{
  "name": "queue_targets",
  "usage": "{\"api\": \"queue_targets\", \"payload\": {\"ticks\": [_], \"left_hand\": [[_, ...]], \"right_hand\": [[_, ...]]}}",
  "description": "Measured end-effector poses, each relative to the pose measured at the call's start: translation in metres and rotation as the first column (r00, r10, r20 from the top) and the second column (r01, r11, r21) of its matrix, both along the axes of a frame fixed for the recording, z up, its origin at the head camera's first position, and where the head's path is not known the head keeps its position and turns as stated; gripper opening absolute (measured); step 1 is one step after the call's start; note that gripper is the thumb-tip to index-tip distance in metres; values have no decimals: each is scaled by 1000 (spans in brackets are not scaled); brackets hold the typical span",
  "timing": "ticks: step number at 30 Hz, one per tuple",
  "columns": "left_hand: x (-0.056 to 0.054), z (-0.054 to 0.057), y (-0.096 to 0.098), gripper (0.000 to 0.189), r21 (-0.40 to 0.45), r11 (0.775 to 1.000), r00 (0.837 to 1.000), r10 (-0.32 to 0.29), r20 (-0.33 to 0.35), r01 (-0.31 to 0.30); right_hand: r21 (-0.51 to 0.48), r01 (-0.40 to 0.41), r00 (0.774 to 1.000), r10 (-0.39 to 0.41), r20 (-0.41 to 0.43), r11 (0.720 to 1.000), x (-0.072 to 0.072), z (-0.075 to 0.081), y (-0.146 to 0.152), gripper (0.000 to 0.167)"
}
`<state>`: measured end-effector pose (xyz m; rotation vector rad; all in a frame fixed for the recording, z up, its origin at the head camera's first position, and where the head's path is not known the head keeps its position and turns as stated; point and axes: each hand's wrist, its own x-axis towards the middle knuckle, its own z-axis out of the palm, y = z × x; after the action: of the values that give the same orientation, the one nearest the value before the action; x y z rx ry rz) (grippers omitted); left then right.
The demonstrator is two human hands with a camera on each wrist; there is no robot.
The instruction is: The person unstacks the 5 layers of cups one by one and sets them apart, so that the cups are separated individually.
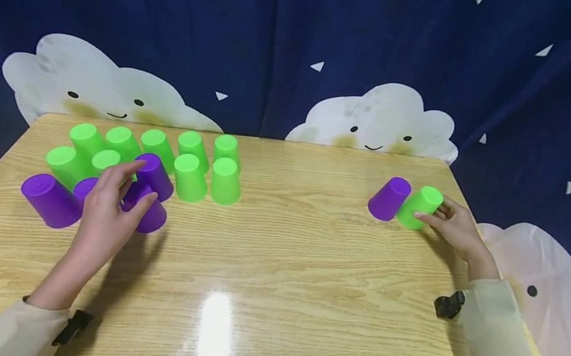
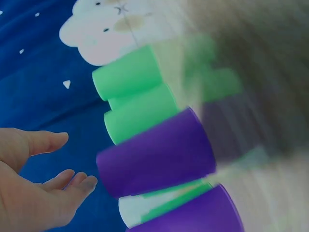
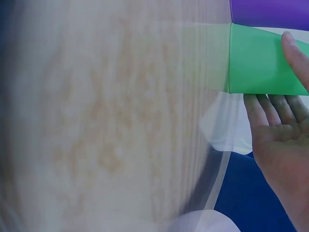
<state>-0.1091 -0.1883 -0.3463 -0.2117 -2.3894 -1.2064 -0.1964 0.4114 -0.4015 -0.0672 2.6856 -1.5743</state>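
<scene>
My left hand (image 1: 106,214) hovers over the front purple cups, its thumb and fingers spread with a gap between them. In the left wrist view the same hand (image 2: 43,183) stands apart from the nearest purple cup (image 2: 157,154). Beneath and beyond it are an upside-down purple cup (image 1: 156,178) and another purple cup (image 1: 150,220), partly hidden by the thumb. On the right side of the table, my right hand (image 1: 458,229) holds an upside-down green cup (image 1: 419,208), thumb across its front. A purple cup (image 1: 389,199) stands directly left of it.
Several upside-down green cups (image 1: 226,184) stand in rows at the table's left back. Another purple cup (image 1: 51,202) stands at the group's front left. The wooden table (image 1: 282,265) ends at a dark blue curtain (image 1: 335,16) with cloud prints.
</scene>
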Motion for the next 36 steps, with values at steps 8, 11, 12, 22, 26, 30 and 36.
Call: {"api": "queue_targets", "payload": {"ticks": [8,11,12,22,26,30,36], "left_hand": [[-13,6,35,50,17,991,991,-135,-19,135],[-21,7,55,51,18,980,980,-195,-33,196],[-24,7,62,51,28,975,975,-222,-33,222],[-51,3,134,50,65,914,914,-402,43,399],[-63,-2,166,48,75,885,882,-464,84,459],[-74,-6,199,49,69,855,841,-518,153,514],[-91,-10,246,53,55,823,796,-562,227,566]], "right_hand": [[0,-2,1000,2,-10,1000,0,0,1,64],[-5,-5,1000,5,-9,1000,0,0,1,65],[-7,-6,1000,6,-8,1000,0,1,1,65],[-36,-9,1000,9,-2,999,-1,0,0,62],[-19,-3,1000,3,1,1000,1,0,-2,65],[-14,1,1000,-1,15,1000,3,2,-3,68],[-28,-1,1000,0,-3,1000,3,2,-2,64]]}}
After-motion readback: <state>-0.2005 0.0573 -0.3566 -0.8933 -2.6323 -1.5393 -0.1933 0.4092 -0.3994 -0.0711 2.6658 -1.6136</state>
